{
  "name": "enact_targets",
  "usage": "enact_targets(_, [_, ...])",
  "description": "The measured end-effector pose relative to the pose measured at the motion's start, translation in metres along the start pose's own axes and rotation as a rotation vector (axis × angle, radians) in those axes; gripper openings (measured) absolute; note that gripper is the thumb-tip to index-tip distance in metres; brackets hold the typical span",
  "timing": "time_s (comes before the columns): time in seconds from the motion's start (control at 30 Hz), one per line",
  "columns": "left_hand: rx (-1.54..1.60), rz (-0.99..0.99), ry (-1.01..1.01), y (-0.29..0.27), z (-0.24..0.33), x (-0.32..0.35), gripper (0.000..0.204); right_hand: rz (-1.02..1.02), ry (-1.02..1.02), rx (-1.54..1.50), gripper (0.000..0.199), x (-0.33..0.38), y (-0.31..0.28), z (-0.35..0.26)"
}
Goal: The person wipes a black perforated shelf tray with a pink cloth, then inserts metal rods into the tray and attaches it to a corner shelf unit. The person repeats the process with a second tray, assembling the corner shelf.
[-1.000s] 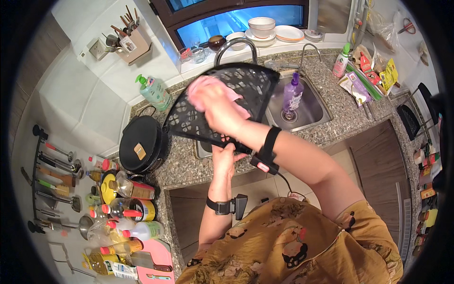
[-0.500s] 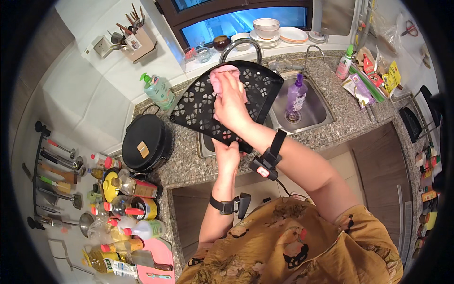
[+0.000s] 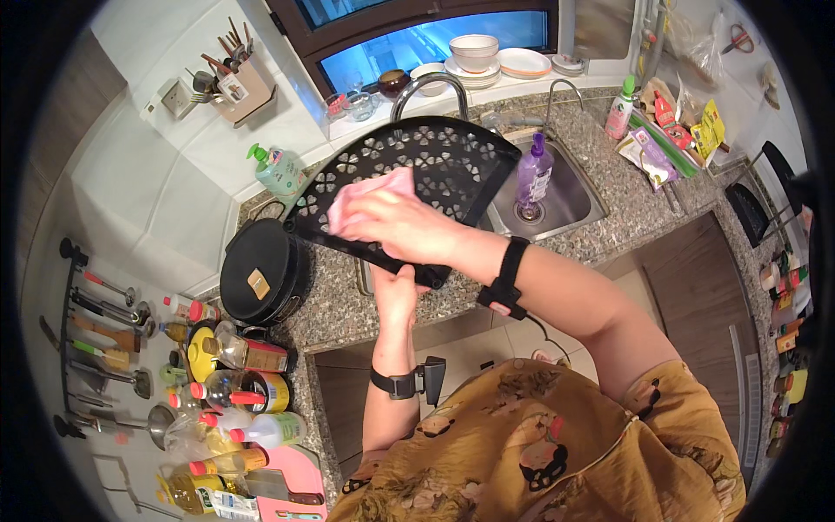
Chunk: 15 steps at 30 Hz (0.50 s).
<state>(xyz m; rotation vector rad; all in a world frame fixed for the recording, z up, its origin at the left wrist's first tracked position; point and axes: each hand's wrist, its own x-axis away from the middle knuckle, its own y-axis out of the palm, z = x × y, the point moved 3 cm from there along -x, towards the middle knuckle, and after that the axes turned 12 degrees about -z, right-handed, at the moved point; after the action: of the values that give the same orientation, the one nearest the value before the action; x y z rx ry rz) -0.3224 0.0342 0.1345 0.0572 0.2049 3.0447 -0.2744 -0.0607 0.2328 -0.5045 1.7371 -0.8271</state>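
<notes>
A black fan-shaped corner shelf (image 3: pixel 452 165) with cut-out clover shapes is tilted up over the sink. My left hand (image 3: pixel 397 296) grips its lower edge near the corner, fingers partly hidden behind it. My right hand (image 3: pixel 400 228) is closed over a pink cloth (image 3: pixel 383 187) and presses it against the left part of the shelf's face. The faucet (image 3: pixel 430 80) rises just behind the shelf's upper edge.
In the sink basin (image 3: pixel 565 209) to the right stands a purple pump bottle (image 3: pixel 535 174). A black lidded pan (image 3: pixel 263 270) and a green-topped pump bottle (image 3: pixel 278 170) are at the left. Bottles (image 3: pixel 252 391) crowd the left counter beside a knife (image 3: pixel 291 491). Stacked bowls (image 3: pixel 474 56) line the sill.
My right hand has moved the pink cloth from the shelf's upper middle down and left toward its left corner. The shelf has shifted slightly left, still held by my left hand.
</notes>
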Motion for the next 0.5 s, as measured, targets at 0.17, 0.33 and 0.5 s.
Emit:
enact_targets(0.17, [0.138, 0.145, 0.134, -0.008, 0.012, 0.004, 0.051, 0.189, 0.407, 0.328, 0.012, 0.043, -0.032, 0.053])
enact_targets(0.33, [0.212, 0.064, 0.061, 0.002, 0.009, -0.001, 0.047, 0.140, 0.452, 0.214, 0.013, 0.042, -0.010, 0.045])
enact_targets(0.5, [0.210, -0.017, 0.062, -0.003, 0.016, -0.007, 0.041, -0.086, 0.163, -0.051, 0.018, 0.039, 0.028, 0.001])
